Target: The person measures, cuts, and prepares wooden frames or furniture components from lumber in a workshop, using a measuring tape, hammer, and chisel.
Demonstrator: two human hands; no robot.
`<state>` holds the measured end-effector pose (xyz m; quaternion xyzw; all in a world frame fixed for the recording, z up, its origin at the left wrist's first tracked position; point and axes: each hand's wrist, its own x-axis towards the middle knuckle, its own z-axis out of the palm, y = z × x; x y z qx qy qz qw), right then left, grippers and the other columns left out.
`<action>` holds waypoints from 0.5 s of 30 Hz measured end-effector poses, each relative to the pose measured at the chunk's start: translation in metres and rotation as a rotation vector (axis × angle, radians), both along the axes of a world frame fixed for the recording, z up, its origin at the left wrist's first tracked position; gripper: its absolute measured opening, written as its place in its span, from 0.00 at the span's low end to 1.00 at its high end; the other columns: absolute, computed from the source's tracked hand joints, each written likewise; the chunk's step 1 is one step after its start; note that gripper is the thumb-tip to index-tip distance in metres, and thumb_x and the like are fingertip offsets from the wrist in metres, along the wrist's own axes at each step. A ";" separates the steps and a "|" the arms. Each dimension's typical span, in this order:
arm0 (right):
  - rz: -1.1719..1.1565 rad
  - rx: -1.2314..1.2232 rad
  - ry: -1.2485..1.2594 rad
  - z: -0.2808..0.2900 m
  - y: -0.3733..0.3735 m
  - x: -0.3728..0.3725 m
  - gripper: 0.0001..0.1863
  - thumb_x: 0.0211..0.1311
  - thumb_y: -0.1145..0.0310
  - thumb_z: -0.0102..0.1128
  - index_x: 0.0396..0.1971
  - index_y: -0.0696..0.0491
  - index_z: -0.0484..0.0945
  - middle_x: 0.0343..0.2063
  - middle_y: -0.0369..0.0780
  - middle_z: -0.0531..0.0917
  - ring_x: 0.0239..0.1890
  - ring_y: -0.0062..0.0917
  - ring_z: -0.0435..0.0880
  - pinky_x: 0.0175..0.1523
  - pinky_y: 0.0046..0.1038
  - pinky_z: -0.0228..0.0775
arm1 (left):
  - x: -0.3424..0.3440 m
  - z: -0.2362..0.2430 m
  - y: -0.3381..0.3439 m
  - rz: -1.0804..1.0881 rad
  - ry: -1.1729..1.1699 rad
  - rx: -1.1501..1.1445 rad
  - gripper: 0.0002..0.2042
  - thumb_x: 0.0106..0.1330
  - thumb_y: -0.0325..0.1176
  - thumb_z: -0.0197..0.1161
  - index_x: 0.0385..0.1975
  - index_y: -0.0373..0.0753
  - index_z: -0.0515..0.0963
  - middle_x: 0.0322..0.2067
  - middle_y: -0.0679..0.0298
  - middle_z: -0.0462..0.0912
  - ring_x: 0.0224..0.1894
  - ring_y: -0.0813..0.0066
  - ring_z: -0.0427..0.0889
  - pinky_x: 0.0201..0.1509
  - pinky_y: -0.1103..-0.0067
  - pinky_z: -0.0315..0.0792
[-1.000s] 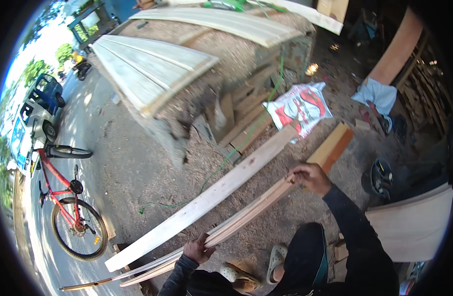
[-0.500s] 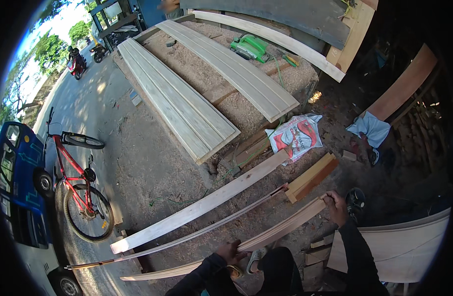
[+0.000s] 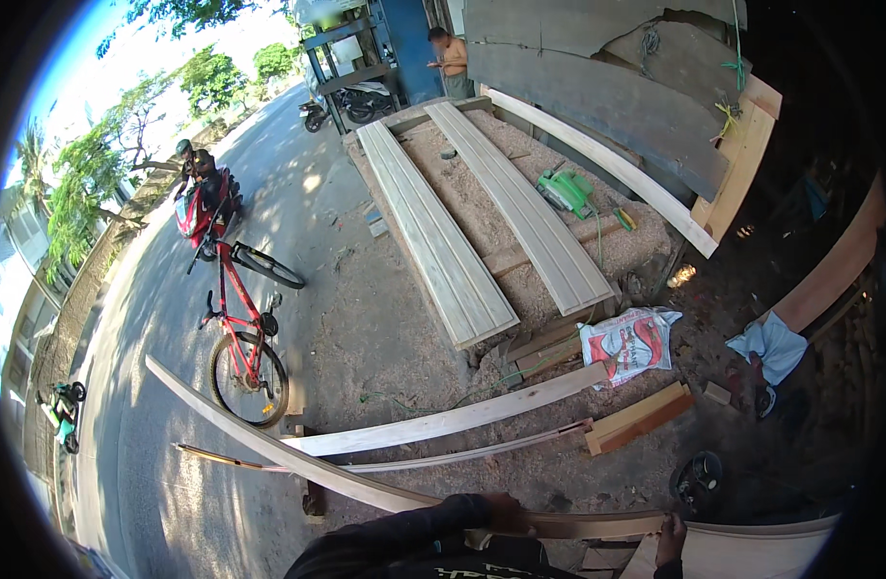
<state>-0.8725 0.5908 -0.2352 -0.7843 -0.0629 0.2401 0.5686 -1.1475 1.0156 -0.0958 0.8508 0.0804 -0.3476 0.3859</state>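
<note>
I hold a long, pale wooden board [image 3: 377, 488] low in the view, its far left end reaching out over the roadside beside the bicycle. My left hand [image 3: 504, 513] grips it near the middle bottom, partly hidden by my dark sleeve. My right hand [image 3: 671, 531] has its fingers wrapped round the board's right end. Just beyond lie a white plank [image 3: 446, 417], a thin grooved strip [image 3: 472, 448] and a short yellow-brown timber piece [image 3: 636, 415]. Pale curved panels [image 3: 752, 550] stand at the lower right.
A shavings-covered bench [image 3: 511, 261] carries grooved panels [image 3: 433, 227] and a green planer [image 3: 566, 193]. A red bicycle [image 3: 240, 309] stands left. A scooter rider [image 3: 197, 174] is on the road; a person [image 3: 450, 68] stands at the back. A printed sack [image 3: 626, 347] and dark bucket [image 3: 697, 478] lie right.
The board in my hands has swung, its left end now raised toward the road. Both hands are lower in view. My view has lifted toward the street, where the scooter rider is nearer.
</note>
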 end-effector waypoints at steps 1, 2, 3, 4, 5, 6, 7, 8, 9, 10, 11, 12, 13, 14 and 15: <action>0.001 0.015 0.000 0.007 -0.008 -0.011 0.17 0.77 0.59 0.51 0.46 0.60 0.76 0.28 0.38 0.77 0.28 0.21 0.83 0.33 0.30 0.81 | 0.005 -0.004 0.000 -0.095 0.011 0.081 0.41 0.67 0.71 0.52 0.44 0.29 0.84 0.39 0.42 0.88 0.46 0.43 0.87 0.52 0.58 0.80; 0.042 0.034 0.078 0.039 -0.001 -0.037 0.16 0.78 0.61 0.53 0.52 0.58 0.76 0.32 0.35 0.74 0.33 0.21 0.76 0.42 0.31 0.76 | 0.005 -0.007 0.003 -0.176 0.030 0.168 0.40 0.67 0.70 0.52 0.44 0.30 0.85 0.39 0.43 0.88 0.47 0.44 0.87 0.53 0.58 0.80; 0.053 0.047 0.146 0.065 -0.001 -0.061 0.17 0.78 0.62 0.55 0.57 0.57 0.77 0.35 0.32 0.70 0.38 0.22 0.69 0.51 0.31 0.71 | 0.010 -0.003 0.006 -0.192 0.025 0.182 0.40 0.67 0.70 0.52 0.44 0.30 0.85 0.39 0.43 0.88 0.47 0.44 0.87 0.53 0.58 0.80; 0.032 0.059 0.140 0.068 -0.006 -0.076 0.17 0.78 0.62 0.55 0.57 0.57 0.77 0.35 0.32 0.70 0.38 0.22 0.69 0.51 0.31 0.71 | 0.016 0.001 0.010 -0.261 -0.006 0.184 0.40 0.67 0.70 0.53 0.43 0.29 0.85 0.39 0.42 0.88 0.47 0.43 0.87 0.53 0.57 0.80; -0.065 0.104 0.179 0.064 -0.016 -0.093 0.12 0.74 0.64 0.56 0.50 0.53 0.77 0.32 0.30 0.70 0.34 0.20 0.67 0.42 0.28 0.67 | 0.022 0.005 0.013 -0.329 -0.035 0.186 0.40 0.66 0.71 0.54 0.42 0.29 0.85 0.39 0.41 0.87 0.48 0.41 0.86 0.53 0.56 0.80; -0.171 0.145 0.218 0.058 -0.028 -0.110 0.06 0.70 0.66 0.56 0.43 0.48 0.77 0.30 0.28 0.70 0.30 0.19 0.66 0.32 0.26 0.63 | 0.028 0.002 0.016 -0.359 -0.041 0.192 0.40 0.66 0.71 0.54 0.42 0.29 0.85 0.39 0.41 0.87 0.48 0.41 0.86 0.53 0.56 0.80; -0.196 0.156 0.212 0.050 -0.039 -0.124 0.06 0.70 0.66 0.56 0.43 0.48 0.77 0.30 0.28 0.70 0.30 0.19 0.66 0.32 0.26 0.63 | 0.032 -0.005 0.020 -0.395 -0.111 0.201 0.39 0.66 0.70 0.54 0.40 0.29 0.85 0.38 0.42 0.88 0.47 0.42 0.87 0.53 0.57 0.80; -0.226 0.147 0.226 0.036 -0.052 -0.135 0.11 0.68 0.63 0.61 0.46 0.49 0.78 0.33 0.31 0.74 0.34 0.22 0.69 0.37 0.31 0.66 | 0.035 -0.008 0.020 -0.427 -0.179 0.205 0.38 0.66 0.69 0.55 0.39 0.29 0.86 0.37 0.42 0.88 0.47 0.43 0.87 0.53 0.58 0.80; -0.262 0.136 0.243 0.025 -0.061 -0.145 0.16 0.66 0.60 0.66 0.49 0.50 0.79 0.37 0.33 0.77 0.37 0.26 0.72 0.42 0.35 0.69 | 0.043 -0.001 0.021 -0.453 -0.182 0.203 0.38 0.66 0.69 0.55 0.39 0.29 0.86 0.37 0.42 0.88 0.47 0.43 0.87 0.53 0.58 0.80; -0.295 0.133 0.247 0.016 -0.067 -0.150 0.16 0.66 0.60 0.66 0.49 0.50 0.79 0.37 0.33 0.77 0.37 0.26 0.72 0.42 0.35 0.69 | 0.057 0.012 0.023 -0.529 -0.158 0.215 0.38 0.67 0.68 0.55 0.39 0.29 0.86 0.37 0.42 0.88 0.47 0.43 0.87 0.53 0.59 0.80; -0.321 0.153 0.246 0.006 -0.069 -0.162 0.15 0.67 0.60 0.65 0.49 0.51 0.79 0.36 0.34 0.77 0.36 0.25 0.73 0.42 0.35 0.70 | 0.067 0.018 0.023 -0.605 -0.134 0.225 0.37 0.67 0.67 0.55 0.40 0.29 0.86 0.37 0.42 0.88 0.47 0.44 0.87 0.53 0.60 0.80; -0.335 0.174 0.244 -0.003 -0.069 -0.169 0.15 0.68 0.60 0.64 0.49 0.51 0.78 0.35 0.34 0.77 0.35 0.25 0.73 0.41 0.35 0.71 | 0.073 0.001 0.026 -0.625 -0.130 0.216 0.37 0.67 0.67 0.55 0.40 0.29 0.86 0.37 0.42 0.88 0.47 0.44 0.87 0.53 0.60 0.80; -0.343 0.195 0.238 -0.007 -0.065 -0.174 0.14 0.68 0.60 0.63 0.48 0.52 0.78 0.35 0.34 0.77 0.34 0.25 0.74 0.40 0.34 0.72 | 0.080 -0.024 0.035 -0.646 -0.152 0.229 0.38 0.67 0.68 0.54 0.40 0.29 0.86 0.38 0.42 0.88 0.47 0.44 0.87 0.54 0.60 0.80; -0.353 0.213 0.233 -0.011 -0.061 -0.179 0.14 0.69 0.60 0.62 0.48 0.52 0.78 0.34 0.34 0.77 0.33 0.25 0.75 0.39 0.34 0.73 | 0.083 -0.040 0.040 -0.668 -0.173 0.237 0.39 0.67 0.69 0.53 0.41 0.29 0.86 0.38 0.42 0.88 0.47 0.45 0.87 0.54 0.60 0.80; -0.385 0.224 0.229 -0.014 -0.060 -0.192 0.14 0.70 0.60 0.61 0.47 0.53 0.78 0.33 0.35 0.77 0.32 0.25 0.76 0.38 0.34 0.74 | 0.093 -0.039 0.040 -0.720 -0.162 0.237 0.40 0.67 0.70 0.52 0.41 0.29 0.86 0.39 0.42 0.88 0.48 0.44 0.87 0.55 0.60 0.79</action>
